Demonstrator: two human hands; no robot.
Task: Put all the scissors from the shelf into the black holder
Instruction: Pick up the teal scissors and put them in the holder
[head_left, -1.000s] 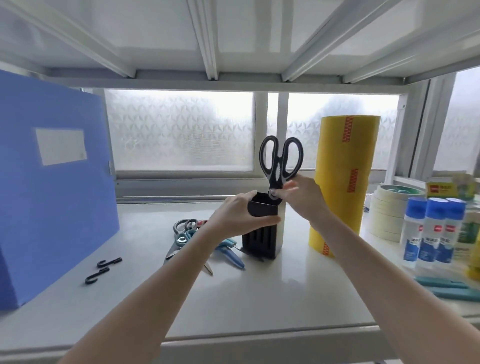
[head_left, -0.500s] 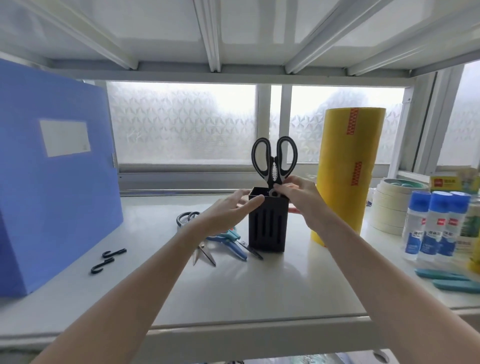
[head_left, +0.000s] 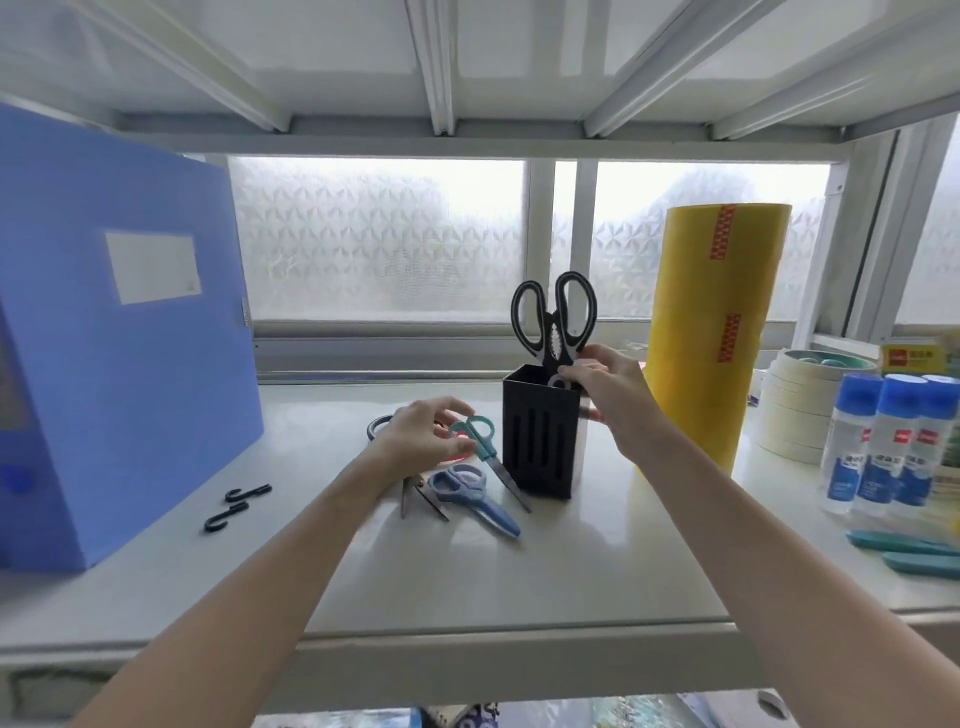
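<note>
The black holder (head_left: 540, 441) stands mid-shelf. Black-handled scissors (head_left: 553, 317) stand in it, blades down, handles sticking up. My right hand (head_left: 610, 397) grips them at the pivot, just above the holder's rim. Left of the holder lies a small pile of scissors. My left hand (head_left: 421, 436) is over it, fingertips pinched on the handle of the teal scissors (head_left: 480, 434), whose blade tip rests on the shelf. Blue scissors (head_left: 467, 491) lie flat in front. A dark-handled pair (head_left: 415, 499) is partly hidden under my left hand.
A blue file box (head_left: 119, 332) stands at the left, with two black hooks (head_left: 236, 506) beside it. A tall yellow roll (head_left: 719, 322) stands right of the holder. Further right are tape rolls (head_left: 795, 415), glue bottles (head_left: 888, 447) and teal cutters (head_left: 909, 551).
The black scissors have sunk deeper into the holder. My left hand let go of the holder, moved left and down to the pile, and closed on the teal scissors.
</note>
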